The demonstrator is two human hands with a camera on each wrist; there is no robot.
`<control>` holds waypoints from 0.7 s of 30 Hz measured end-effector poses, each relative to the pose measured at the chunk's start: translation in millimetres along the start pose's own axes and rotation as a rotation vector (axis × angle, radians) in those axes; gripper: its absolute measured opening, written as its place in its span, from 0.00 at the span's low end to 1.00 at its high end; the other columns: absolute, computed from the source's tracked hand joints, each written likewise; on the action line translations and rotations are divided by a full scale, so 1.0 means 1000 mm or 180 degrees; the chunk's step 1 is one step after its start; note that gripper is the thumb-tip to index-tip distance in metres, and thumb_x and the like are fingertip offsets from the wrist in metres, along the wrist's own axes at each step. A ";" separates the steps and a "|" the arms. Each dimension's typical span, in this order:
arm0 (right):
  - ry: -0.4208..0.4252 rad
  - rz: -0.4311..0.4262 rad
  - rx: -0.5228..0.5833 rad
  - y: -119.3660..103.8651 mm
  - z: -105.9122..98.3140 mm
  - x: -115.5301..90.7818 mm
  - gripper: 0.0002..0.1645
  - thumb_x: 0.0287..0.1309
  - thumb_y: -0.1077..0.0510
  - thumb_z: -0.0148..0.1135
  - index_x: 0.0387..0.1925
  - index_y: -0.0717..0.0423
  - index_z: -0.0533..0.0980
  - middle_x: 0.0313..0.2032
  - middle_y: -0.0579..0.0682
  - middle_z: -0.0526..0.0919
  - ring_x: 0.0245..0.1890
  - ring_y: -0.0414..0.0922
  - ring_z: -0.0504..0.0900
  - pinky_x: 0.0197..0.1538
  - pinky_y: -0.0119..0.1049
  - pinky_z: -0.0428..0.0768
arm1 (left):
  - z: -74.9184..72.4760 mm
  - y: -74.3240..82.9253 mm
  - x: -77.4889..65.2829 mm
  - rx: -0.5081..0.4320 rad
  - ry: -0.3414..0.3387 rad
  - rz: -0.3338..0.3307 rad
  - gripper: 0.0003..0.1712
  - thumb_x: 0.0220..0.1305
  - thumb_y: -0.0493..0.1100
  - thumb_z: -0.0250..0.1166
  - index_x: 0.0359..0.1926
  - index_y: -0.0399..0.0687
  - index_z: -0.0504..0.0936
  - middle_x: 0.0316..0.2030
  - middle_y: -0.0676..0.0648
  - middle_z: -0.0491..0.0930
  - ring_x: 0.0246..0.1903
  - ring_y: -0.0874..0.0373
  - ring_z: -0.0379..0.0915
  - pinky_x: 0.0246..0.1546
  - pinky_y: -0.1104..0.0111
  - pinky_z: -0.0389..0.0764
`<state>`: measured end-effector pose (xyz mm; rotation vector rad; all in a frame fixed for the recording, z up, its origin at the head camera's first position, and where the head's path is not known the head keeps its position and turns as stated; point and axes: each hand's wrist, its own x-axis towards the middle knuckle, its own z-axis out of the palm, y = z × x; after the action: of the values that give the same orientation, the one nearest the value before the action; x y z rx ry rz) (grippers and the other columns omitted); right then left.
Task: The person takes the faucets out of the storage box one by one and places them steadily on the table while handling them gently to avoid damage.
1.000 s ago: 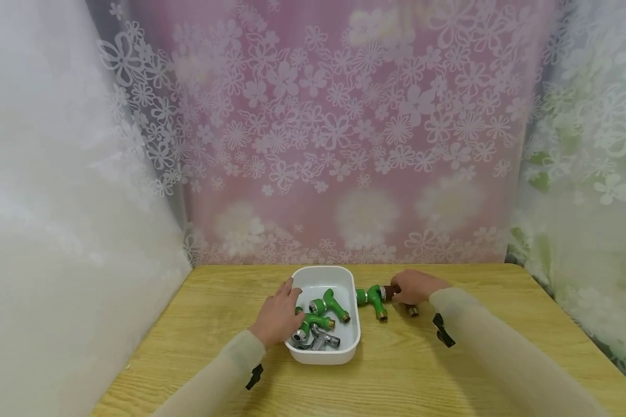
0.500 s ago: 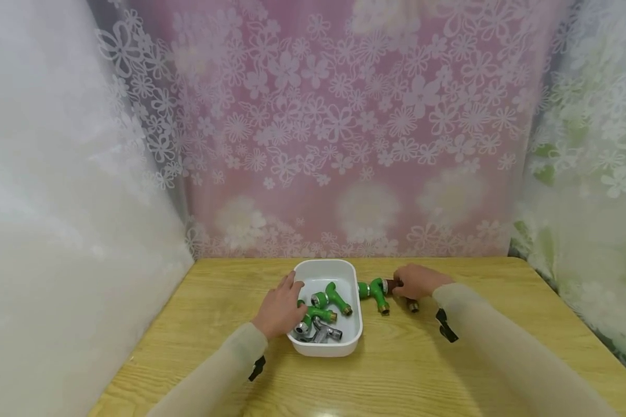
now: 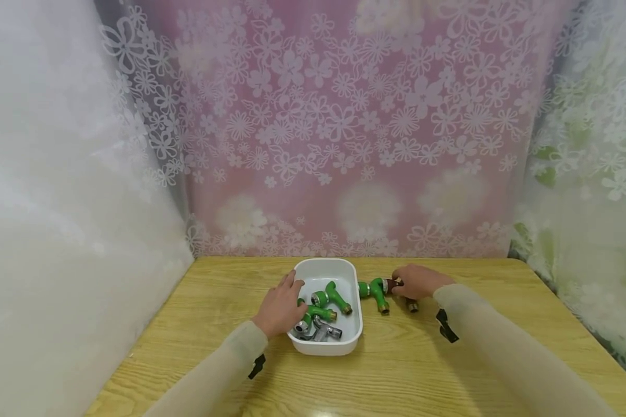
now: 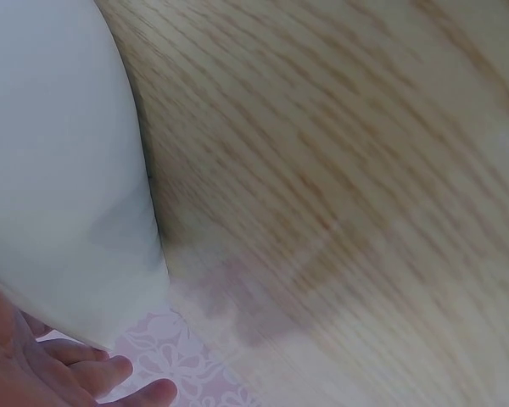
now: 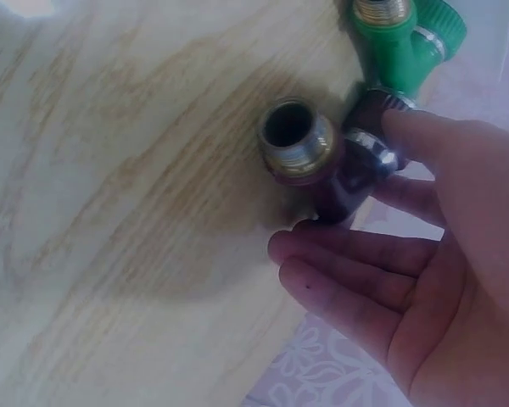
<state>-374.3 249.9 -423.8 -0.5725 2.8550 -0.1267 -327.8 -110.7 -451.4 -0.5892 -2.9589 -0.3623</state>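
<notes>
My right hand (image 3: 419, 282) holds a dark red tap (image 5: 356, 165) lying on the table, thumb and fingertips around its body. Its threaded metal end (image 5: 297, 136) points toward the right wrist camera. Against its knob end lies a green tap (image 3: 378, 294), beside the white tub (image 3: 326, 348). My left hand (image 3: 280, 307) rests over the tub's left rim, fingers extended, thumb over the inside. In the tub are a green tap (image 3: 334, 296), another green tap (image 3: 320, 313) partly hidden by the left hand, and a chrome tap (image 3: 327, 332).
The wood-grain table (image 3: 396, 370) stretches around the tub on all sides. A pink floral curtain (image 3: 344, 145) hangs behind its back edge, with pale sheets (image 3: 73, 202) at the left and a floral sheet (image 3: 594, 202) at the right.
The head view has tilted down slightly, so everything sits a little higher in it. Both hands and the taps keep their places.
</notes>
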 end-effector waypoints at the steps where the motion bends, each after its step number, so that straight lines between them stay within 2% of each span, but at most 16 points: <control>1: 0.0011 0.0004 -0.0044 0.000 -0.001 0.000 0.27 0.69 0.49 0.61 0.62 0.60 0.75 0.52 0.57 0.84 0.49 0.53 0.84 0.50 0.52 0.82 | 0.000 0.000 0.000 -0.0003 -0.0006 0.0005 0.31 0.71 0.51 0.58 0.70 0.43 0.70 0.77 0.36 0.53 0.75 0.39 0.55 0.64 0.42 0.71; 5: 0.0052 -0.0016 -0.0168 -0.007 -0.008 0.000 0.27 0.69 0.50 0.60 0.63 0.61 0.74 0.54 0.59 0.83 0.48 0.54 0.84 0.50 0.53 0.82 | -0.001 0.000 0.000 -0.0027 -0.0007 0.0005 0.31 0.71 0.51 0.58 0.69 0.43 0.70 0.77 0.35 0.53 0.75 0.39 0.55 0.64 0.43 0.70; 12: 0.0137 -0.0135 -0.0194 -0.032 -0.025 -0.002 0.26 0.71 0.49 0.59 0.64 0.57 0.74 0.58 0.59 0.81 0.52 0.55 0.83 0.55 0.54 0.81 | 0.003 0.001 0.000 0.0013 -0.0044 -0.0015 0.31 0.71 0.52 0.59 0.70 0.44 0.69 0.77 0.36 0.52 0.75 0.40 0.54 0.65 0.43 0.70; 16: 0.0152 -0.0268 -0.0193 -0.047 -0.031 -0.004 0.25 0.71 0.49 0.58 0.64 0.56 0.75 0.60 0.57 0.81 0.55 0.54 0.82 0.56 0.53 0.80 | 0.006 0.003 0.000 -0.0037 -0.0052 0.0021 0.31 0.71 0.51 0.59 0.70 0.43 0.70 0.77 0.35 0.52 0.75 0.39 0.54 0.65 0.42 0.70; 21: 0.0197 -0.0534 -0.0230 -0.071 -0.043 0.006 0.24 0.70 0.50 0.59 0.63 0.56 0.76 0.58 0.55 0.82 0.54 0.52 0.83 0.56 0.51 0.81 | 0.001 0.000 -0.001 0.0000 -0.0007 0.0000 0.31 0.71 0.51 0.58 0.70 0.42 0.69 0.77 0.35 0.52 0.75 0.40 0.54 0.64 0.43 0.71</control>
<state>-363.6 184.3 -374.2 -0.8371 2.8773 -0.0702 -327.6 -111.0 -453.0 -0.5899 -2.9608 -0.3620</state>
